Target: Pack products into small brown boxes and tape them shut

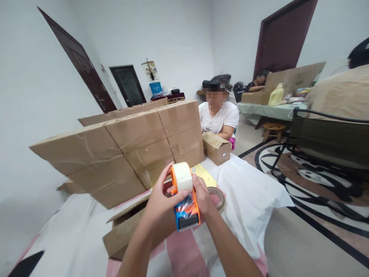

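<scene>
Both hands hold an orange and blue tape dispenser (188,209) in the middle of the head view, over the table. My left hand (163,196) is closed round its left side, with the thumb across the front near the roll of clear tape (182,175). On the right side, my right hand (201,194) grips the orange frame. A strip of clear film runs down over the dispenser's body. Under my left forearm lies a cardboard box (123,234) with a raised flap. Beside my right hand a roll of brown tape (217,198) lies on the table, partly hidden.
A wall of stacked cardboard boxes (144,146) stands across the table's far left. A smaller carton (216,148) sits at its right end, before a seated person in a white shirt (220,119). White cloth (248,192) covers the table. A chair (325,134) stands at right.
</scene>
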Demonstrator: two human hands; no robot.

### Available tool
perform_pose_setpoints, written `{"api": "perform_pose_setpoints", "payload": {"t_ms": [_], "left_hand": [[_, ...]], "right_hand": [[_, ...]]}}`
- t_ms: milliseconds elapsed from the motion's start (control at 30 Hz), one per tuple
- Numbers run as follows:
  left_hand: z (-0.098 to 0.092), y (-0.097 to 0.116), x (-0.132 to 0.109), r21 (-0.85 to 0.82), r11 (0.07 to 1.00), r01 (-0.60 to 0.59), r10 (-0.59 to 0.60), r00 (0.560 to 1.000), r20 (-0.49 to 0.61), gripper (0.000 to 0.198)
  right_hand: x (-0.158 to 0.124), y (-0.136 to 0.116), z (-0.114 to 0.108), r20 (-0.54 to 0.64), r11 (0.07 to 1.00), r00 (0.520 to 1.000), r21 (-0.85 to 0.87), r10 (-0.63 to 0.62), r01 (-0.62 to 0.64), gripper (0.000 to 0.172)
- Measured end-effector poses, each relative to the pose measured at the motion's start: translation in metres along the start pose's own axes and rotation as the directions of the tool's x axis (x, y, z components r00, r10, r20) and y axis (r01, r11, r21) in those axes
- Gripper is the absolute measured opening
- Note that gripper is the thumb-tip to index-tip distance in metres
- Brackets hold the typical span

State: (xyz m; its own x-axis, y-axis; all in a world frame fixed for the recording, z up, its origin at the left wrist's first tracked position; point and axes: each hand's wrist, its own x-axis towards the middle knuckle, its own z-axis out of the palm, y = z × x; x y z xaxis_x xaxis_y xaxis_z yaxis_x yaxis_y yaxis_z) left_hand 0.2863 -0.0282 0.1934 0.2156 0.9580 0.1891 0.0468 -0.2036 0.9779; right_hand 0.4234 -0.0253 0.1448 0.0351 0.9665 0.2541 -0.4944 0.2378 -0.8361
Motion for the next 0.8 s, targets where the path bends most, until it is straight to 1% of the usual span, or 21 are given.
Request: {"api": "perform_pose_setpoints", "payload": {"t_ms": [67, 100, 167, 200, 233, 300, 367, 433, 500, 567, 600, 667, 733, 800], "left_hand": [[0.001, -0.005, 0.003, 0.001, 0.999, 0.033, -0.033, 0.999, 0.023, 0.102], [0.002, -0.008, 0.003, 0.0, 0.998, 0.055, -0.055, 0.998, 0.017, 0.1], [0.005, -0.014, -0.003, 0.025, 0.996, 0.091, -0.091, 0.996, -0.009, 0.083], [0.006, -0.017, -0.007, 0.066, 0.993, 0.099, -0.098, 0.995, -0.018, 0.071], [0.006, -0.019, -0.012, 0.13, 0.987, 0.099, -0.097, 0.995, -0.022, 0.061], [0.005, -0.022, -0.022, 0.294, 0.953, 0.07, -0.065, 0.998, -0.028, 0.049], [0.003, -0.025, -0.03, 0.43, 0.902, 0.025, 0.003, 0.998, -0.062, 0.044], [0.004, -0.027, -0.034, 0.478, 0.878, -0.013, 0.073, 0.992, -0.107, 0.041], [0.009, -0.028, -0.036, 0.461, 0.887, -0.033, 0.114, 0.982, -0.148, 0.039], [0.016, -0.027, -0.038, 0.436, 0.899, -0.04, 0.132, 0.974, -0.183, 0.037], [0.02, -0.025, -0.039, 0.429, 0.902, -0.045, 0.147, 0.967, -0.208, 0.035], [0.026, -0.02, -0.044, 0.429, 0.901, -0.069, 0.191, 0.949, -0.249, 0.033], [0.031, -0.014, -0.049, 0.427, 0.899, -0.099, 0.206, 0.956, -0.211, 0.034], [0.035, -0.01, -0.054, 0.396, 0.914, -0.087, 0.145, 0.982, -0.118, 0.036]], "right_hand": [[0.001, 0.007, -0.003, -0.016, 0.999, 1.0, -0.051, -0.01, 0.01, 0.062], [0.001, 0.011, -0.004, -0.046, 0.996, 0.998, -0.082, -0.032, 0.028, 0.063], [0.003, 0.016, -0.006, -0.145, 0.985, 0.985, -0.157, -0.094, 0.071, 0.063], [0.004, 0.018, -0.007, -0.185, 0.976, 0.974, -0.197, -0.132, 0.094, 0.062], [0.005, 0.02, -0.008, -0.195, 0.964, 0.966, -0.236, -0.172, 0.124, 0.061], [0.008, 0.022, -0.011, -0.167, 0.933, 0.953, -0.305, -0.251, 0.193, 0.06], [0.01, 0.024, -0.013, -0.169, 0.898, 0.93, -0.361, -0.327, 0.251, 0.06], [0.011, 0.026, -0.015, -0.179, 0.873, 0.909, -0.397, -0.377, 0.283, 0.06], [0.011, 0.026, -0.016, -0.188, 0.848, 0.883, -0.419, -0.43, 0.324, 0.059], [0.011, 0.024, -0.018, -0.167, 0.81, 0.849, -0.437, -0.501, 0.392, 0.058], [0.011, 0.023, -0.019, -0.138, 0.779, 0.829, -0.451, -0.542, 0.435, 0.057], [0.012, 0.021, -0.022, -0.038, 0.692, 0.784, -0.497, -0.62, 0.523, 0.055], [0.014, 0.019, -0.028, 0.029, 0.609, 0.74, -0.548, -0.672, 0.574, 0.055], [0.016, 0.018, -0.034, 0.023, 0.579, 0.721, -0.579, -0.693, 0.574, 0.057]]}}
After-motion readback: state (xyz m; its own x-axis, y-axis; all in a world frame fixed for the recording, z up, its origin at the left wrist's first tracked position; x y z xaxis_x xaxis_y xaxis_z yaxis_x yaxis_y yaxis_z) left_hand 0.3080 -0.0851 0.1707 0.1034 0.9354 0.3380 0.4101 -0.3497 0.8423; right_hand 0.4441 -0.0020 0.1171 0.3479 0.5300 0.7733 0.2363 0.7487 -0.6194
